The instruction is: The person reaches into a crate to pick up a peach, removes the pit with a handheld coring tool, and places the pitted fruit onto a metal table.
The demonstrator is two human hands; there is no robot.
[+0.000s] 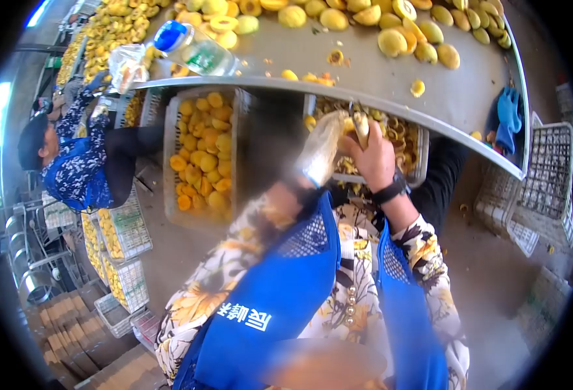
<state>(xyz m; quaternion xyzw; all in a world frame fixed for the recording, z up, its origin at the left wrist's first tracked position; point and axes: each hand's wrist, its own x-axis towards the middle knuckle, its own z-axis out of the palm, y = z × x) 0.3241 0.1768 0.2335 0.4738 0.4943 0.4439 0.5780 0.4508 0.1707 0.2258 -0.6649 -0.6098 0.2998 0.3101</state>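
Note:
My left hand (322, 146), in a pale stained glove, is closed at the table's front edge, and the yellow peach (350, 123) at its fingertips is mostly hidden. Against it, my bare right hand (375, 158) grips a small pitting knife (361, 129) with a pale handle and a thin dark metal end. Both hands meet above a crate (422, 156) of peels and fruit scraps below the table. Left of them stands a crate (169, 162) full of orange-yellow peaches.
The metal table (358, 62) carries many peaches, a blue-capped plastic bottle (202, 52) and blue gloves (509, 112). A co-worker (78, 156) sits at the left. Stacked crates (543, 175) stand at the right; more fruit crates (127, 279) stand lower left.

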